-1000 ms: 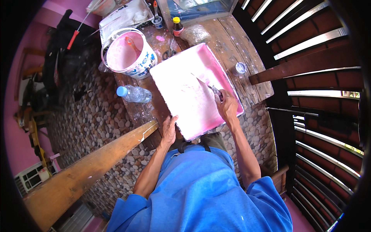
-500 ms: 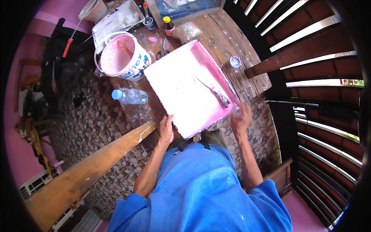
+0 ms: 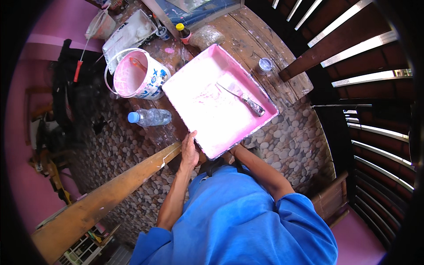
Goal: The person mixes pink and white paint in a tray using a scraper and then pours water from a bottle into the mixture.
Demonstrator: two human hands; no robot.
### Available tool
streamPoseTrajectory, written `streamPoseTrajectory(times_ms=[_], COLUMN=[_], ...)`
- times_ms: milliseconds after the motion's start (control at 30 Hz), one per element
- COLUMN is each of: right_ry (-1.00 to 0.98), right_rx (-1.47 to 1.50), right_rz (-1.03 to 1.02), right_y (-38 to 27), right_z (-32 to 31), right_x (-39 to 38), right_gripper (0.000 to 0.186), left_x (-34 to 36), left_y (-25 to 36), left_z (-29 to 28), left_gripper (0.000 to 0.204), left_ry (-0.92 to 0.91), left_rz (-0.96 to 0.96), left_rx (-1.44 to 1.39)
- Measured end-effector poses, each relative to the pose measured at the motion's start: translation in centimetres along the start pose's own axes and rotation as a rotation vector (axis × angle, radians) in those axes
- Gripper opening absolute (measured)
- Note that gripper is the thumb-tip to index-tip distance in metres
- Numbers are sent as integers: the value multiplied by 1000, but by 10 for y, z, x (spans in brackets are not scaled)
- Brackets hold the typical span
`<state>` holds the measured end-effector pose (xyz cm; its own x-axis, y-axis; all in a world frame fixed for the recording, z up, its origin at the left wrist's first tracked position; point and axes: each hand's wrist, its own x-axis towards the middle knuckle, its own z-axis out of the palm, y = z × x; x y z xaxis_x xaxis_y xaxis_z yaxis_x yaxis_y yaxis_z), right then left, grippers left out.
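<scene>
A square paint tray, coated white and pink inside, sits near the table's front edge. A scraper with a dark handle lies in it. My left hand grips the tray's lower-left edge, thumb up at the rim. My right hand is at the front edge, mostly hidden beneath the tray; its fingers cannot be seen. Left of the tray are a white bucket with pink paint and an orange-handled tool inside, and a clear bottle with a blue cap.
The wooden table also holds a small cup, a yellow-capped bottle, a plastic bundle and a white bag. A wooden beam runs at lower left; dark slats stand at right. The floor has a pebble pattern.
My right hand let go of the scraper, leaving it in the tray, and moved down and left to under the tray's front edge. My left hand stays on the tray.
</scene>
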<state>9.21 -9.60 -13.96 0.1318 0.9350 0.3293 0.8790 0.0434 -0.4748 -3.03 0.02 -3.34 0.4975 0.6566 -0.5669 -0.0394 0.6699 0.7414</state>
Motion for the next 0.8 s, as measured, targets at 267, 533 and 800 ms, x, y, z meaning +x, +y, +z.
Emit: streamPoseTrajectory(times_ms=[267,533,800], right_ry=[-70,-66,286], right_rx=[59,249,78], right_rz=[167,690,725], right_y=[10,56,25], right_z=[12,-36,-54], right_x=[-1,-78,-101], right_gripper=[72,77,83], left_x=[-2,-2,8], left_y=[5,-6,-28], left_z=[1,-2,-12], left_gripper=[20,36,27], left_ry=[22,-1,-14], left_rz=[-13,-41,-30], left_rx=[36,2,10])
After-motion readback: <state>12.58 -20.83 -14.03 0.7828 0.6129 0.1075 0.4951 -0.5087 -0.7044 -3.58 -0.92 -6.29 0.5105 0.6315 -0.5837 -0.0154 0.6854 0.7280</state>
